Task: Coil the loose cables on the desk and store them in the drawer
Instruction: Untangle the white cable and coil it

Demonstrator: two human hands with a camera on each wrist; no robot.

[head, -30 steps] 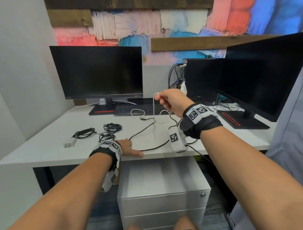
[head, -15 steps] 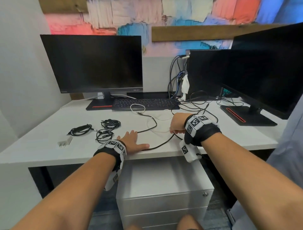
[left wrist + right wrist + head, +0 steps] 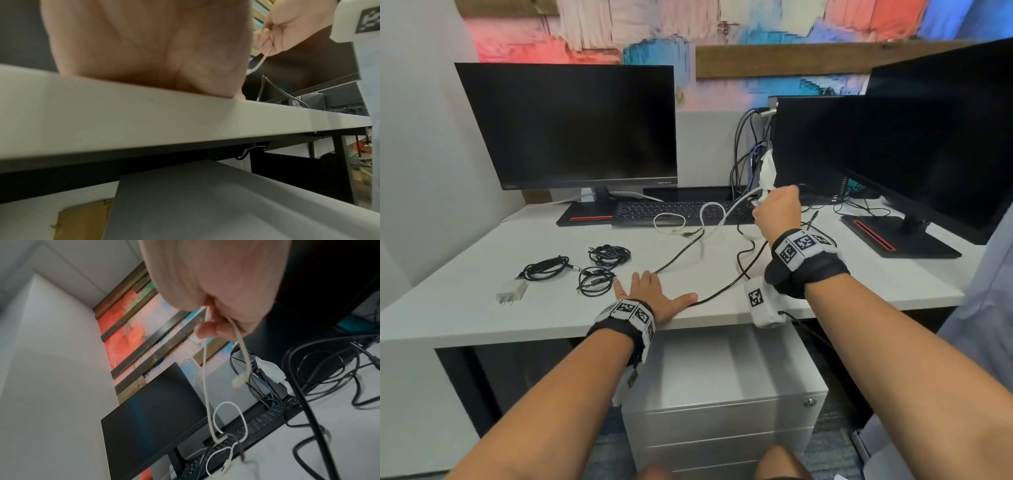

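My right hand (image 3: 779, 209) is raised above the desk (image 3: 465, 308) and pinches a thin white cable (image 3: 717, 219). In the right wrist view the white cable (image 3: 206, 386) hangs from my fingers in loops, one plug end (image 3: 238, 381) dangling. My left hand (image 3: 650, 291) lies flat and open on the desk's front edge, thumb beside a loose black cable (image 3: 681, 255). Three coiled black cables (image 3: 602, 270) lie to the left. A closed drawer cabinet (image 3: 722, 404) stands under the desk.
A white charger plug (image 3: 512, 291) lies at the front left. A monitor (image 3: 571, 126) and keyboard (image 3: 674, 210) stand at the back, a second monitor (image 3: 928, 147) at the right. More black cables (image 3: 859, 205) run behind my right hand.
My right hand dropped to the desk half a second ago and has risen again, lifting the white cable up and back. My left hand has stayed flat on the desk edge.
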